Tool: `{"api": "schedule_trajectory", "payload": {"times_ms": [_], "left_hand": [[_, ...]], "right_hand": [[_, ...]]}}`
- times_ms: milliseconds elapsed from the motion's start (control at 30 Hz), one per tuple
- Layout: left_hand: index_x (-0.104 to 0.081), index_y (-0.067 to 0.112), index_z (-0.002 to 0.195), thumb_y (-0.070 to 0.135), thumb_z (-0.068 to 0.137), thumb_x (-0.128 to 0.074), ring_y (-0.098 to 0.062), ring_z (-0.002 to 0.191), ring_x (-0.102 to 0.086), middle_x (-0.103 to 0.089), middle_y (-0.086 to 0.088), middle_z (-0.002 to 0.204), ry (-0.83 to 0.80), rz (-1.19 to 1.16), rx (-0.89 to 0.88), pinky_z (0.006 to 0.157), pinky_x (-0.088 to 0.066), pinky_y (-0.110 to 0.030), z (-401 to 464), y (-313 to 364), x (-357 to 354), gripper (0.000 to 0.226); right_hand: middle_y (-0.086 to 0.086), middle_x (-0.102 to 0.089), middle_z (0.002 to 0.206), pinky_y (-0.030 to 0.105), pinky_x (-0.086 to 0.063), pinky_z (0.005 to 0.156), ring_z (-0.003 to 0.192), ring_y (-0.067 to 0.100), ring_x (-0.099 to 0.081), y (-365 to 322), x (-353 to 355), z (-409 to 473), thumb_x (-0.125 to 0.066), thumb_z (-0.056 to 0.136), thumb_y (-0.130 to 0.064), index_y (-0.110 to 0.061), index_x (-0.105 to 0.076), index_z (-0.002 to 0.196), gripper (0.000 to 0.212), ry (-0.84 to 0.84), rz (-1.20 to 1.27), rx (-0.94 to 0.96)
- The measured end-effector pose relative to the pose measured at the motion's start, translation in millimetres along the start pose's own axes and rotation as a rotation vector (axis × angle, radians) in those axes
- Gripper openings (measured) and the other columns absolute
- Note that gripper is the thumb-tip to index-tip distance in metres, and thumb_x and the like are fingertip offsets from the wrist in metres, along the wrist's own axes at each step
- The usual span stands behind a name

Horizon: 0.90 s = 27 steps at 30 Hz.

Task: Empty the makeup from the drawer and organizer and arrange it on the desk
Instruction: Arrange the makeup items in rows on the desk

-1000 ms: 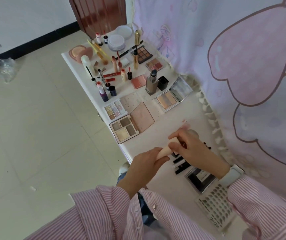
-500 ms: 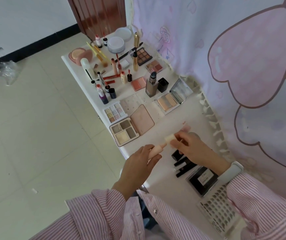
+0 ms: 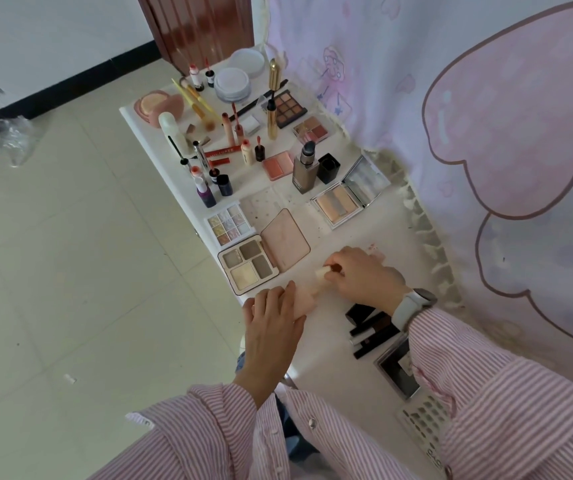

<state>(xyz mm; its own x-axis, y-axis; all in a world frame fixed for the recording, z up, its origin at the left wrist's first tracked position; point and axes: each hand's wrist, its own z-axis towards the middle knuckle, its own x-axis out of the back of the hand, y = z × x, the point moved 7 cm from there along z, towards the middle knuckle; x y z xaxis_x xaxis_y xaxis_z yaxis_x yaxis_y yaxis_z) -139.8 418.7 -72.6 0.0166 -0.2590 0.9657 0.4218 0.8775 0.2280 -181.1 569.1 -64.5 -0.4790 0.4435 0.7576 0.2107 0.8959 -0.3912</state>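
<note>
1. Head view, counter: white, running from 6 o'clock up to 12 o'clock, against a pink-and-lilac printed curtain on its 3 o'clock side.
2. Left hand: at centre, fingers curled round the lower end of a peach tube, which lies low over the counter's near edge.
3. Right hand: just at 2 o'clock of the left, fingertips pinching the tube's pale cap; a white watch on the wrist.
4. Four-pan eyeshadow palette: open, just at 11 o'clock of the hands, pink lid laid back.
5. Glitter palette: touching the four-pan palette's 12 o'clock edge.
6. Highlighter compact: open, mirrored lid up, at 12 o'clock of the right hand.
7. Foundation bottle: upright, beyond the compact, a black cap beside it.
8. Further bottles, lip tubes, palettes and round powder jars: crowded toward 12 o'clock.
9. Black lipsticks and a black compact: at 4 o'clock of the hands, partly under the striped sleeve.
</note>
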Motion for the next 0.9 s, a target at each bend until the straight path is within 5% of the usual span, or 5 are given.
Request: {"api": "schedule_trajectory", "payload": {"times_ms": [500, 700, 800, 900], "left_hand": [[-0.064, 0.011, 0.110, 0.034, 0.057, -0.085, -0.026, 0.085, -0.059, -0.063, -0.006, 0.099, 0.043, -0.028, 0.038, 0.073, -0.046, -0.042, 5, -4, -3, 0.061], [-0.054, 0.011, 0.120, 0.038, 0.080, -0.056, -0.023, 0.099, -0.048, -0.061, -0.006, 0.109, 0.121, -0.025, 0.031, 0.081, -0.037, -0.041, -1, -6, 1, 0.049], [-0.061, 0.009, 0.113, 0.027, 0.073, -0.072, -0.022, 0.099, -0.047, -0.062, -0.008, 0.108, 0.157, -0.046, 0.027, 0.081, -0.039, -0.042, -5, -9, 3, 0.045], [-0.063, 0.011, 0.108, 0.026, 0.070, -0.075, -0.022, 0.094, -0.050, -0.063, -0.005, 0.103, 0.157, -0.050, 0.019, 0.079, -0.039, -0.042, -5, -9, 3, 0.043]], "right_hand": [[0.001, -0.061, 0.116, 0.039, -0.027, 0.097, 0.114, 0.022, -0.044, 5, 4, 23, -0.044, 0.094, -0.028, -0.017, -0.054, 0.118, 0.028, 0.132, 0.007, -0.011], [0.004, -0.060, 0.113, 0.036, -0.027, 0.090, 0.109, 0.024, -0.046, 6, 15, 4, -0.034, 0.097, -0.023, -0.014, -0.049, 0.125, 0.033, 0.324, -0.008, 0.057], [0.005, -0.061, 0.110, 0.033, -0.026, 0.082, 0.104, 0.026, -0.048, 20, 25, -15, -0.027, 0.087, -0.021, -0.013, -0.057, 0.116, 0.042, 0.462, -0.003, 0.081], [0.002, -0.051, 0.124, 0.036, -0.026, 0.093, 0.118, 0.022, -0.038, 41, 22, -23, -0.033, 0.090, -0.017, -0.019, -0.052, 0.124, 0.039, 0.407, -0.072, 0.000]]}}
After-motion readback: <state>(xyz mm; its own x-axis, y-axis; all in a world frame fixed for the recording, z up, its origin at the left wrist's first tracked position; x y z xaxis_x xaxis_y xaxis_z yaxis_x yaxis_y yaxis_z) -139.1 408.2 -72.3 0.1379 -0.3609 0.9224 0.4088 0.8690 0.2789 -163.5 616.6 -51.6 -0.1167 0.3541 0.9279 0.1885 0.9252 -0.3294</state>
